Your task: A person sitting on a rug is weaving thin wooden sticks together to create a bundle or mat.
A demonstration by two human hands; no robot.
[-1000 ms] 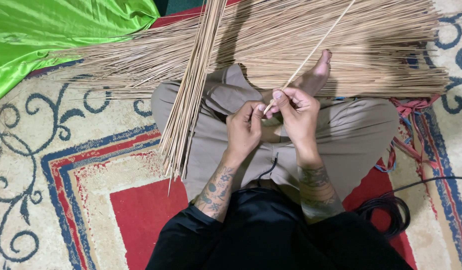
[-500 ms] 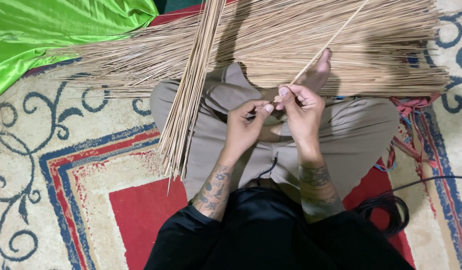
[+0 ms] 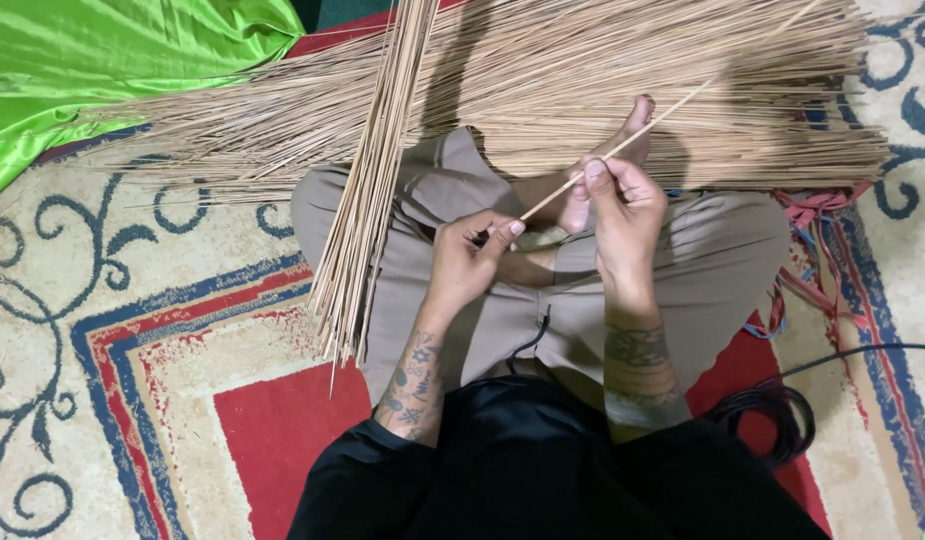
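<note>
Where hands (image 3: pixel 622 215) pinch a stick (image 3: pixel 622 140), stick pile (image 3: pixel 602 80) behind, bundle (image 3: pixel 372 180) beside

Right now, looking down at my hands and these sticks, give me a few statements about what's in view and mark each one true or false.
1. Both hands hold one thin stick between them. True: the left hand pinches its near end and the right hand grips it further up.
2. A separate bundle of sticks lies across the left knee. True.
3. The cloth at the upper left is blue. False: it is bright green.
4. The large pile of sticks lies behind the person. False: it lies in front, beyond the bare foot.
5. A black cable lies coiled on the rug at the right. True.
</note>
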